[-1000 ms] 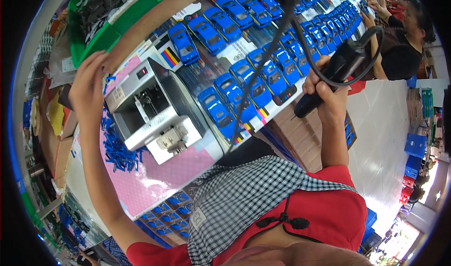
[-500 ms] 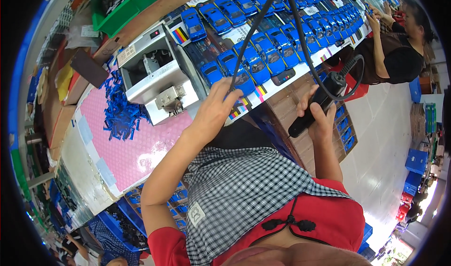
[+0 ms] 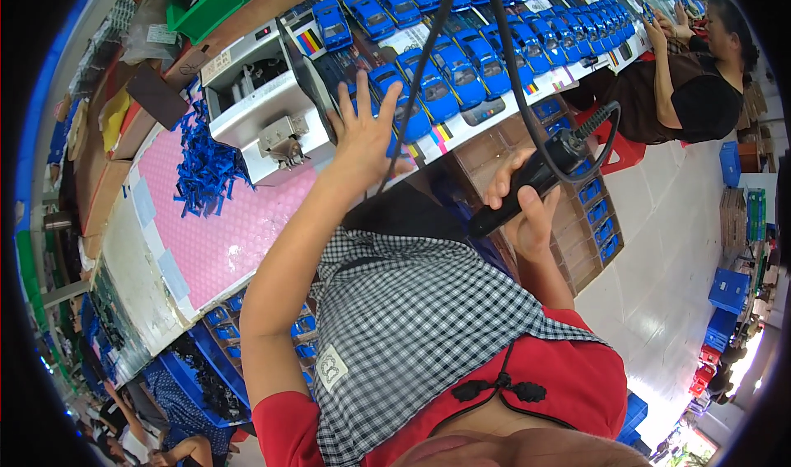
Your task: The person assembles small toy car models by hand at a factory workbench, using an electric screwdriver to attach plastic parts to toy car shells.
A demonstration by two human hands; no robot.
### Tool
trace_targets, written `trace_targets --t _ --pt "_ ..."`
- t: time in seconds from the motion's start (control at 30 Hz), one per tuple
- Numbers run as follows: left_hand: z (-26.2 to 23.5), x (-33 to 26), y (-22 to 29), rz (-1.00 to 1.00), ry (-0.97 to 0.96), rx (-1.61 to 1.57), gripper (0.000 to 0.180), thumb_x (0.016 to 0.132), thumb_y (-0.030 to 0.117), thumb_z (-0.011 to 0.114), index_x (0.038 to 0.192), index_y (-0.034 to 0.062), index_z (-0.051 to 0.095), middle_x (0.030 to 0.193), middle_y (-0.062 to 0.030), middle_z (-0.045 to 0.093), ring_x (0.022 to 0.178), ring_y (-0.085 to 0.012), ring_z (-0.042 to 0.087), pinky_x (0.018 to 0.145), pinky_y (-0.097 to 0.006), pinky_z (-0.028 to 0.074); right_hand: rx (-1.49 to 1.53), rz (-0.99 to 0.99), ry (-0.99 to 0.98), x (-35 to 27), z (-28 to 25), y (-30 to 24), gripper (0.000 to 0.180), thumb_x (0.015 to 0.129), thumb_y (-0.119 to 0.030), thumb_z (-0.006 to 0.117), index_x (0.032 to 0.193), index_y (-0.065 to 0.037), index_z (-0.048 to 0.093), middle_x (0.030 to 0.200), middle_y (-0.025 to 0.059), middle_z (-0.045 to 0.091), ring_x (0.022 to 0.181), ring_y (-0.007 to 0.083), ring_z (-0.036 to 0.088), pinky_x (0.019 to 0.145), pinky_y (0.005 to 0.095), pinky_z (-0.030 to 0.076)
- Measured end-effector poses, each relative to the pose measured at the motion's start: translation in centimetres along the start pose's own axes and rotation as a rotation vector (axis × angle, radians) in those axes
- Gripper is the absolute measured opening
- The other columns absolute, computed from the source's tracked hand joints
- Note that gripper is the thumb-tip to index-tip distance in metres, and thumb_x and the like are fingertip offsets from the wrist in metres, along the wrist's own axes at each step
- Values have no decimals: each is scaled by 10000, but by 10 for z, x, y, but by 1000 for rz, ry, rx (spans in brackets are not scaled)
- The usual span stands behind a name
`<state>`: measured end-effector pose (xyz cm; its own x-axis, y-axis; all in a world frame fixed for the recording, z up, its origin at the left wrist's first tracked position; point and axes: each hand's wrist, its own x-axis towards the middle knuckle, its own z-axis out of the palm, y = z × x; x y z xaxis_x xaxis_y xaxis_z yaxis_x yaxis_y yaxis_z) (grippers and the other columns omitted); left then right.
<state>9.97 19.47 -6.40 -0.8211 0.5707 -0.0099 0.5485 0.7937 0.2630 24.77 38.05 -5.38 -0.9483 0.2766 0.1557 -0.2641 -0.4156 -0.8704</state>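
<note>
Right hand (image 3: 523, 215) clamped around a black electric screwdriver (image 3: 540, 174) just right of the blue toy cars (image 3: 432, 88); left hand (image 3: 362, 133) spread open, fingers touching them.

The left hand (image 3: 362, 133) covers part of a blue toy car (image 3: 404, 108) on the table (image 3: 239, 236). The black cable (image 3: 428, 46) runs out past the top edge. The right hand (image 3: 523, 215) hides the middle of the black power screwdriver (image 3: 535, 174).
</note>
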Motion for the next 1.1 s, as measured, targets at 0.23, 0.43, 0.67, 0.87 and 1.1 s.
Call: trace_targets --t 0.23,0.43,0.67,0.87,1.1 --pt "-18 4 -11 139 180 40 1089 473 216 882 1381 140 285 1387 -289 277 1245 -559 240 1013 -584 311 117 -67 -79 -13 12 -11 430 853 -329 624 1082 -31 415 793 77 485 662 145 524 643 294 460" --pt "-52 -85 28 244 478 128 905 482 164 851 1297 120 459 1413 -221 266 1284 -484 230 1037 -552 296 252 -65 -32 -26 3 -12 469 812 -302 667 1100 -18 430 788 102 511 653 185 519 601 314 454" --pt "-16 -165 -44 -46 432 -52 917 492 197 851 1304 117 434 1419 -229 259 1291 -490 212 1054 -567 247 191 26 -290 -28 46 -7 585 734 -340 792 1081 -74 402 789 23 463 649 120 498 625 279 445" --pt "-7 -157 -64 14 368 -90 949 510 231 843 1333 92 392 1405 -227 274 1296 -496 201 1057 -564 250 302 29 -503 -9 118 19 466 804 -283 717 1054 -122 358 797 24 451 644 129 485 648 304 454" --pt "-11 -144 -82 23 347 -162 1006 510 261 858 1359 75 350 1398 -231 278 1295 -481 229 1071 -550 254 97 -425 -297 43 160 86 325 830 -131 601 1060 -86 375 815 67 455 647 157 480 648 331 465"
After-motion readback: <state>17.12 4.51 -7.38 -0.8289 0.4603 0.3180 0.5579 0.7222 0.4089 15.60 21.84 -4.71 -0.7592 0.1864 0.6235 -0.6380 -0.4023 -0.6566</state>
